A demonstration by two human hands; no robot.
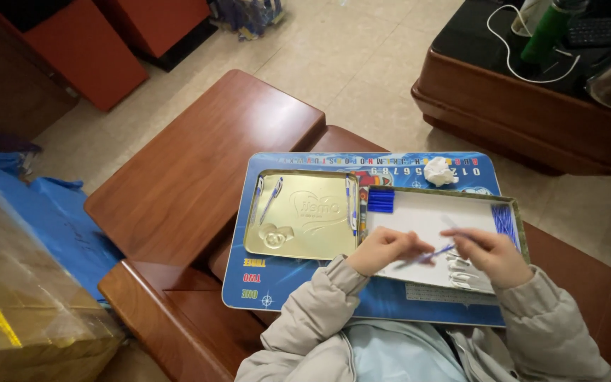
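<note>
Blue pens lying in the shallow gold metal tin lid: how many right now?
2. One blue pen lies slanted by the lid's left edge; the other pen lies along its right edge. Parts elsewhere aren't counted.

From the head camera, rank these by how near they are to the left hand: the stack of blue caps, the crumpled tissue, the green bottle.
1. Stack of blue caps: just above the left hand, in the white-lined tray.
2. Crumpled tissue: farther up and right, on the blue board.
3. Green bottle: farthest, on the dark table at top right.
</note>
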